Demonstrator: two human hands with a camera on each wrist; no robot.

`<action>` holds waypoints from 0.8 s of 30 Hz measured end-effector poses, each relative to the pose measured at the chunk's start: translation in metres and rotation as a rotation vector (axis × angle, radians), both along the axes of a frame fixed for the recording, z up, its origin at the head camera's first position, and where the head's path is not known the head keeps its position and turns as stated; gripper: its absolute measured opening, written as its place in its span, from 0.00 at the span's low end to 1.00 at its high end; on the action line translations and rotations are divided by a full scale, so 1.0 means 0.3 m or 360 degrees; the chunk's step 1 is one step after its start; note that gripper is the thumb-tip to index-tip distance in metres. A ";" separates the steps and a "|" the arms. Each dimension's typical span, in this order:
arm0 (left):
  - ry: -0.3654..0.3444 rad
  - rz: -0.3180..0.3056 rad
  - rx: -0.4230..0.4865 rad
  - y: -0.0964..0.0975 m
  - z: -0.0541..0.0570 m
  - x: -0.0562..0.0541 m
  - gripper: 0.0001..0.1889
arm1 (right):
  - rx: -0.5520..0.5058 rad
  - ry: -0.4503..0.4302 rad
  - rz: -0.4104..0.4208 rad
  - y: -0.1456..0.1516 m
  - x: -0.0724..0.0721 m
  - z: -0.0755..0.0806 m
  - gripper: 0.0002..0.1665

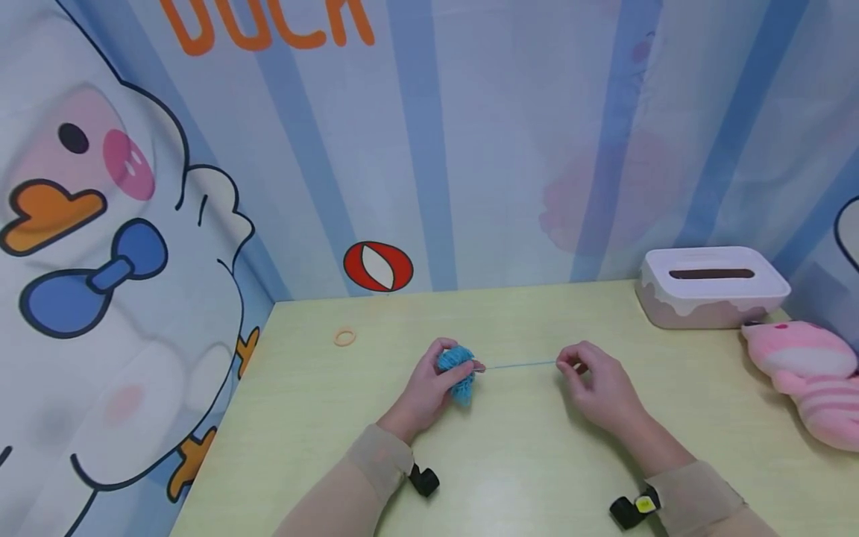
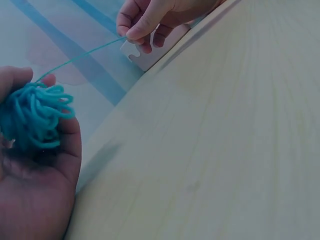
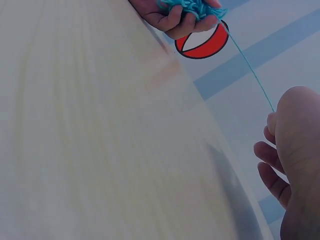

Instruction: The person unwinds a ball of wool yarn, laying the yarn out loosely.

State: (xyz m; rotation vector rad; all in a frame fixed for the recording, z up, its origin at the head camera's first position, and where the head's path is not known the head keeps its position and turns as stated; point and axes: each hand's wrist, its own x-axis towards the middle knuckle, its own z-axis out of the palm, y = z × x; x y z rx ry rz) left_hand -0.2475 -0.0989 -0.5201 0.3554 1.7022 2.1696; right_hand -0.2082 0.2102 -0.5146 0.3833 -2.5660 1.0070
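My left hand (image 1: pixel 426 386) grips a looped bundle of blue yarn (image 1: pixel 461 391), its thumb laid across the middle. In the left wrist view the yarn bundle (image 2: pixel 37 115) shows many loose loops between thumb and fingers. A single yarn strand (image 1: pixel 520 365) runs taut and nearly level from the bundle to my right hand (image 1: pixel 600 388). Thumb and forefinger of the right hand (image 2: pixel 150 20) pinch that strand's end, the other fingers loosely bent. The right wrist view shows the same strand (image 3: pixel 250 67) stretched between both hands, above the table.
An orange ring (image 1: pixel 345 338) lies on the pale wooden table (image 1: pixel 510 462), left of the hands. At the back right stands a tissue box (image 1: pixel 711 291), with a pink plush toy (image 1: pixel 812 377) in front of it. A printed curtain (image 1: pixel 483 149) backs the table.
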 end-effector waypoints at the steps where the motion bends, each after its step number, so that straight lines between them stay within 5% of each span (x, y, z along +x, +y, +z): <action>1: 0.0000 -0.0001 0.0011 -0.001 -0.001 -0.003 0.18 | 0.0001 0.0003 0.0001 -0.001 0.000 -0.001 0.06; 6: 0.0004 -0.0032 0.0027 -0.006 -0.005 -0.015 0.36 | 0.0006 0.0005 0.0004 -0.001 -0.001 0.001 0.06; 14: 0.0030 -0.0019 -0.0114 -0.023 -0.003 -0.025 0.21 | 0.0006 -0.0029 -0.0031 0.015 -0.003 0.009 0.05; 24: 0.0004 0.0059 0.0000 -0.037 0.001 -0.037 0.33 | 0.0002 -0.0072 -0.0102 0.051 -0.004 0.012 0.05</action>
